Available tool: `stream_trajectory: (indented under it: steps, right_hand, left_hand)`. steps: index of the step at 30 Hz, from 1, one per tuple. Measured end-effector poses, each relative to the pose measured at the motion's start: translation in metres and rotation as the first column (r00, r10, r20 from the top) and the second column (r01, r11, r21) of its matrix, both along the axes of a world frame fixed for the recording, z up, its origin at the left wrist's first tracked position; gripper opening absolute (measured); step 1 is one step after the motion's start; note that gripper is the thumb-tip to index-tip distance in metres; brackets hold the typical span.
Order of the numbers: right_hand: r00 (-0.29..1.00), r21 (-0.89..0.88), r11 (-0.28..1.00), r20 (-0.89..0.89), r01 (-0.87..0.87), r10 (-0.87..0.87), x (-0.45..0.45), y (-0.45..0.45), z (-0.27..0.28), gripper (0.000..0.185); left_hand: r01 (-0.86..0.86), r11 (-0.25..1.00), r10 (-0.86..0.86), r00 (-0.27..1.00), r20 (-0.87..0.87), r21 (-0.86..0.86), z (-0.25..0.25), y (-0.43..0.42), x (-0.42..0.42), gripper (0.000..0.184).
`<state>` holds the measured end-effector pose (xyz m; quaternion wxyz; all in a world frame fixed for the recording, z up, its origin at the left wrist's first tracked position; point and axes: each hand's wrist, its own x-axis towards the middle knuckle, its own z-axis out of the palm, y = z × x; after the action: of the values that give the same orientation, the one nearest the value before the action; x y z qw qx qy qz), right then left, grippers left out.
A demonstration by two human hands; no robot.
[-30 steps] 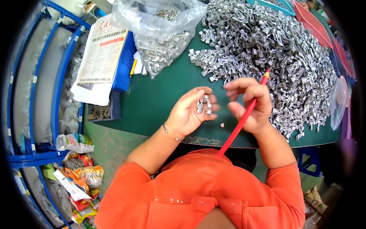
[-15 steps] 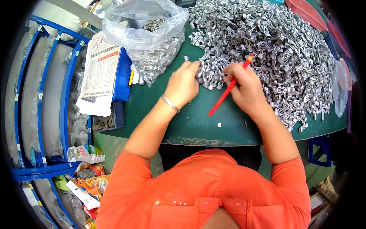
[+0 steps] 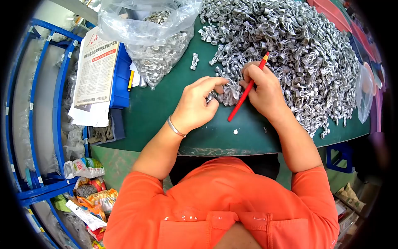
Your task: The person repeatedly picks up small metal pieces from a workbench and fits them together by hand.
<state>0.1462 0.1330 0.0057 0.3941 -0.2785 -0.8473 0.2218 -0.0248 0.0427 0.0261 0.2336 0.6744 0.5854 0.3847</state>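
Note:
My right hand (image 3: 265, 89) is closed round a red pencil (image 3: 247, 93), which slants with its upper end over the pile. The fingertips of this hand are at the front edge of a large pile of small grey looped metal pieces with ribbed ends (image 3: 315, 70). My left hand (image 3: 197, 101) is curled, thumb and fingers bent round a grey metal piece (image 3: 210, 97) that is mostly hidden. Its index finger reaches to a few pieces (image 3: 230, 94) at the pile's front. A single metal piece (image 3: 194, 61) lies apart on the green table (image 3: 166, 103).
A clear plastic bag (image 3: 155, 50) of similar pieces stands at the back left. Beside it, a newspaper (image 3: 96, 70) lies over a blue bin (image 3: 120, 79). Blue racks (image 3: 62, 103) stand at the left. Pink trays (image 3: 331, 14) are at the back right.
My left hand has drawn back slightly from the pile and its fingers have opened a little round a piece. The single piece behind it is now fully visible. The right hand keeps the pencil.

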Motion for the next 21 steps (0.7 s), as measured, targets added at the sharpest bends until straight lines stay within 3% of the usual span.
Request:
stream_trajectory:
  steps: [1,5,7,9,11,12,16,18,19,21]
  right_hand:
    - [1.000,-0.003,1.000,0.007,-0.003,0.003,0.000,0.000,0.000,0.022]
    - [0.999,-0.032,0.999,-0.023,0.041,-0.041,-0.001,-0.005,0.007,0.022]
    - [0.998,-0.029,0.999,-0.050,0.044,-0.045,-0.001,-0.005,0.010,0.023]
    - [0.975,-0.013,0.996,-0.210,-0.083,0.079,-0.003,-0.007,0.014,0.026]
    - [0.963,-0.045,0.989,-0.236,-0.141,0.127,-0.003,-0.012,0.015,0.028]
    - [0.953,-0.020,0.980,-0.237,-0.200,0.190,-0.003,-0.013,0.015,0.028]
    - [0.921,0.021,0.964,-0.292,-0.264,0.258,-0.006,-0.014,0.012,0.029]
    - [0.873,-0.002,0.958,-0.412,-0.288,0.262,-0.006,-0.015,0.013,0.028]
    - [0.872,-0.001,0.957,-0.412,-0.290,0.264,-0.006,-0.016,0.013,0.028]
    - [0.799,-0.100,0.912,-0.527,-0.397,0.290,-0.005,-0.016,0.014,0.028]
  left_hand:
    - [0.015,1.000,-0.015,0.996,0.085,0.006,-0.001,0.000,0.000,0.040]
    - [-0.113,0.993,0.106,0.986,0.132,0.045,-0.007,0.002,0.002,0.030]
    - [-0.148,0.989,0.149,0.964,0.221,-0.021,-0.007,0.003,0.001,0.023]
    - [-0.137,0.983,0.166,0.947,0.274,-0.122,-0.007,0.002,0.000,0.025]
    - [0.009,0.948,0.185,0.798,0.573,-0.319,-0.004,0.002,0.004,0.027]
    - [0.074,0.940,0.177,0.727,0.664,-0.332,-0.002,0.002,0.004,0.029]
    - [0.080,0.928,0.193,0.733,0.652,-0.364,-0.010,0.002,0.006,0.027]
    - [0.033,0.981,0.090,0.790,0.606,-0.189,-0.015,0.003,0.008,0.024]
    - [0.031,0.982,0.091,0.790,0.606,-0.188,-0.012,0.003,0.007,0.024]
    - [0.208,0.866,0.189,0.705,0.683,-0.455,-0.001,0.001,0.002,0.023]
